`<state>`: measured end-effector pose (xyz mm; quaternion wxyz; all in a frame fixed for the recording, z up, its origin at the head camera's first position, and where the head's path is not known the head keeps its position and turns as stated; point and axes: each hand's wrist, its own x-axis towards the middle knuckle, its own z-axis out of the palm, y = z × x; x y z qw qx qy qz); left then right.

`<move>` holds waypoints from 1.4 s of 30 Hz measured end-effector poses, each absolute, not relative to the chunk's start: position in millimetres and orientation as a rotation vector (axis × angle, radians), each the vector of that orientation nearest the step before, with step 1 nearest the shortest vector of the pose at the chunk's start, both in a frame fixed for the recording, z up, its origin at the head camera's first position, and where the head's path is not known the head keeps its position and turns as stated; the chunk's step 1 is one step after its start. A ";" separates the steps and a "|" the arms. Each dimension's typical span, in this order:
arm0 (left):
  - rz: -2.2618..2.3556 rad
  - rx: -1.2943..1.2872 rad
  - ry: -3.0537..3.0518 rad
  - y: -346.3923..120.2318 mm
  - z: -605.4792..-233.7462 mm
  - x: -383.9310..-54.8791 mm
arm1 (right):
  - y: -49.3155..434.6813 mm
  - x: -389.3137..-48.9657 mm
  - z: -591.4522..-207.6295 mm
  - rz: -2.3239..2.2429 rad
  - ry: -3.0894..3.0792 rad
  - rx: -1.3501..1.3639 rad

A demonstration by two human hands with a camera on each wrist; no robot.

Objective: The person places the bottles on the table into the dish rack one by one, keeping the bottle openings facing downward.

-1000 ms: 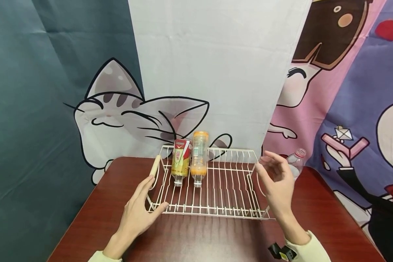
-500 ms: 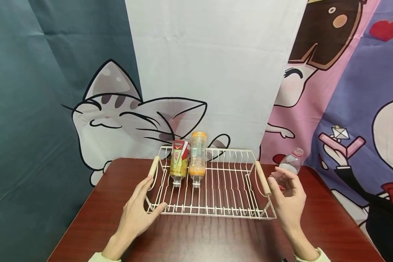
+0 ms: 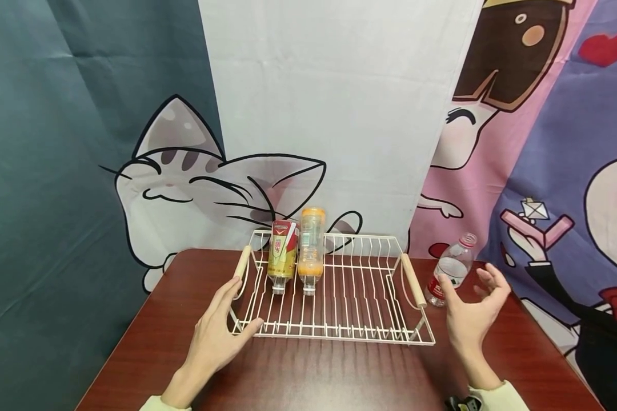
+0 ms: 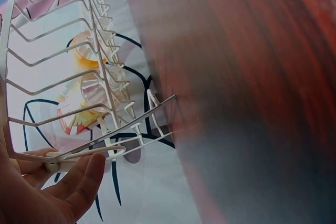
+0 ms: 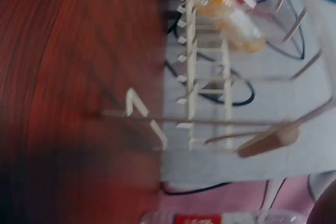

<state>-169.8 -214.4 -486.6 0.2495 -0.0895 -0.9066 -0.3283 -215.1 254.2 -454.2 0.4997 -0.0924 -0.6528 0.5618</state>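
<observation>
A white wire dish rack [image 3: 339,339] stands on the table, with a wooden handle on each side. My left hand [image 3: 213,339] is at its left end, fingertips at the left handle [image 3: 243,262] and thumb near the front corner. Beyond the right handle [image 3: 413,281], my right hand [image 3: 475,314] is raised with fingers spread. Nearest to it is a clear plastic bottle [image 3: 453,267] with a red label, upright but tilted in view; the thumb overlaps it, and contact cannot be told. Two bottles lean neck down in the rack: a red-and-yellow one [image 3: 283,251] and a clear-and-orange one [image 3: 311,242].
The dark red-brown wooden table [image 3: 308,377] extends in front of the rack. Behind it hangs a cloth backdrop [image 3: 349,114] with cartoon figures, close to the table's back edge.
My right hand has moved right, away from the rack's right handle and toward the clear bottle, its fingers spreading. My left hand has stayed at the rack's left side.
</observation>
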 end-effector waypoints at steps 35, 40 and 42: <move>-0.892 -0.234 -2.502 -213.0 -481.6 -171.0 | 301.6 -269.2 -501.1 1.367 -2.196 -0.591; -0.897 -0.248 -2.512 -214.3 -480.4 -172.8 | 302.5 -268.1 -503.4 1.372 -2.204 -0.595; -0.900 -0.242 -2.514 -215.1 -482.6 -170.6 | 302.8 -267.5 -504.3 1.373 -2.221 -0.600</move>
